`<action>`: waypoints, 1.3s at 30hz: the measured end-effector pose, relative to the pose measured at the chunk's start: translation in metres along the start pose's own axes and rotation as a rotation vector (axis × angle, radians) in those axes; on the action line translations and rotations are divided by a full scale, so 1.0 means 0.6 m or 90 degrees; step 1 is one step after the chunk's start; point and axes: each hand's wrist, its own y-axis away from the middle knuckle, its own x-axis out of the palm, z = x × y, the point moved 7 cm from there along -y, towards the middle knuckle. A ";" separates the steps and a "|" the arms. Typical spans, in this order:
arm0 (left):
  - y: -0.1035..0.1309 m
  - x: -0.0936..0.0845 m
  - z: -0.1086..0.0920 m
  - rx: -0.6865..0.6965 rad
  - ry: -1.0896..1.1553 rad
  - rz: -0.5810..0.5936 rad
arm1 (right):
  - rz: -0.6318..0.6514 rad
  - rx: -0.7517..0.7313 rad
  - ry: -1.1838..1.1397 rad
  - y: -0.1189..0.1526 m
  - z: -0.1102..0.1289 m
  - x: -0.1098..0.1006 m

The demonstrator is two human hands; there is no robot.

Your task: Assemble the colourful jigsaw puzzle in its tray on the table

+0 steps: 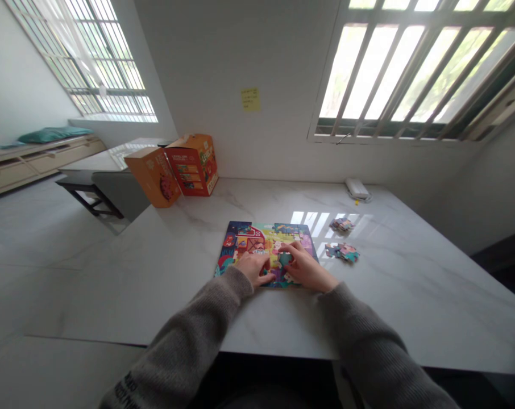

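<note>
A colourful jigsaw puzzle [244, 245] with a red barn and farm animals lies flat on the white marbled table. My left hand [254, 268] rests on its lower middle, with thumb and fingers apart and nothing visible between them. At the puzzle's right half, my right hand [306, 268] has its thumb and fingers curved round a teal puzzle piece [285, 258], low over the picture. Whether that piece is lifted or lies flush cannot be seen. Both hands cover parts of the lower picture.
Right of the puzzle are two small heaps of loose pieces, a farther heap [341, 225] and a nearer heap [343, 253]. Two orange-red puzzle boxes [193, 165] stand at the back left. A white adapter [357, 188] with a cord lies near the wall.
</note>
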 end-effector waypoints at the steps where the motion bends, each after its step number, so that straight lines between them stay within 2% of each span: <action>1: 0.000 0.001 -0.001 0.004 -0.006 0.000 | -0.004 0.003 -0.007 0.000 0.001 -0.001; 4: 0.002 0.005 -0.003 0.018 -0.018 -0.002 | -0.015 0.023 -0.033 -0.002 0.006 -0.009; 9: 0.007 0.011 -0.003 0.015 -0.040 -0.025 | -0.007 0.107 -0.136 -0.003 0.002 -0.012; 13: 0.014 0.006 -0.009 0.014 -0.063 -0.032 | -0.023 0.095 -0.117 -0.002 -0.003 -0.010; 18: 0.041 -0.007 -0.060 0.137 -0.083 -0.084 | -0.039 0.035 -0.073 -0.003 -0.003 -0.008; 23: 0.072 0.008 -0.112 0.215 -0.124 -0.094 | -0.045 0.021 -0.080 -0.003 -0.010 -0.005; 30: 0.078 0.026 -0.125 0.205 -0.147 -0.079 | -0.056 0.052 -0.137 -0.004 -0.015 -0.004; 35: 0.080 0.034 -0.133 0.209 -0.151 -0.074 | -0.007 0.137 -0.262 -0.002 -0.029 0.005; 39: 0.089 0.043 -0.134 0.192 -0.154 -0.078 | -0.016 0.142 -0.287 -0.002 -0.029 0.003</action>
